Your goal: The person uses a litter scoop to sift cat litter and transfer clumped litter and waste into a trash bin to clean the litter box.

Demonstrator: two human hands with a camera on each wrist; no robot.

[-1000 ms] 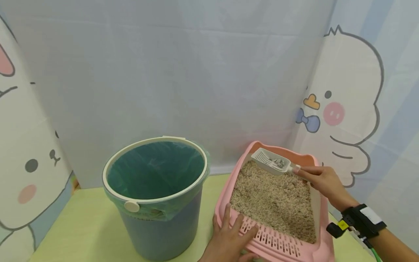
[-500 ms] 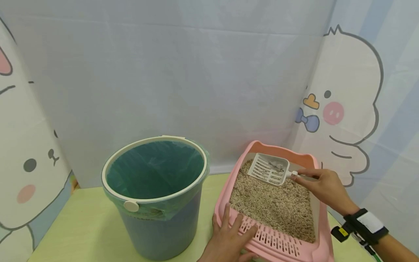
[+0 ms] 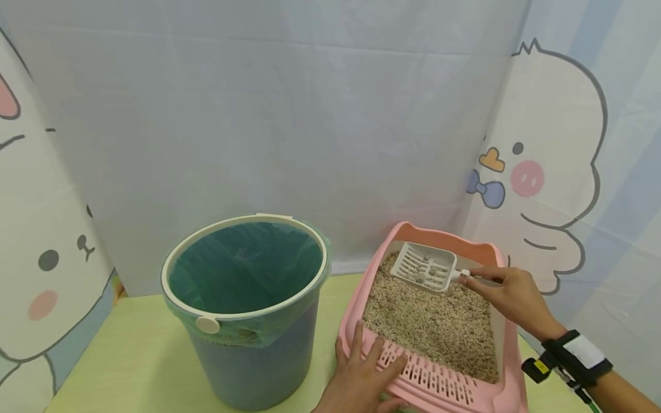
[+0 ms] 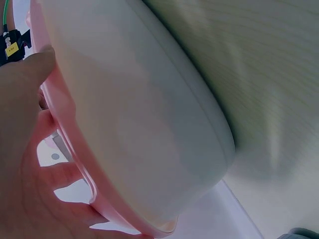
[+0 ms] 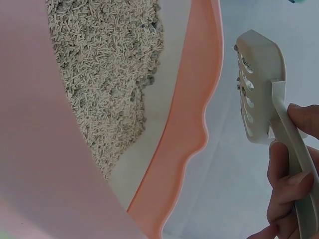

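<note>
So the right hand (image 3: 508,289) has its fingers pinched around the thin handle of the white scoop (image 3: 424,267), which sits over the far end of the pink litter box (image 3: 508,367) with a few clumps in it, and the left hand (image 3: 361,376) lies flat with fingers spread on the near slotted rim. I'd guess the scoop is light, stiff plastic, best held by the handle and kept level or the clumps roll out. The lined bucket (image 3: 247,312) is just left of the box.
</note>
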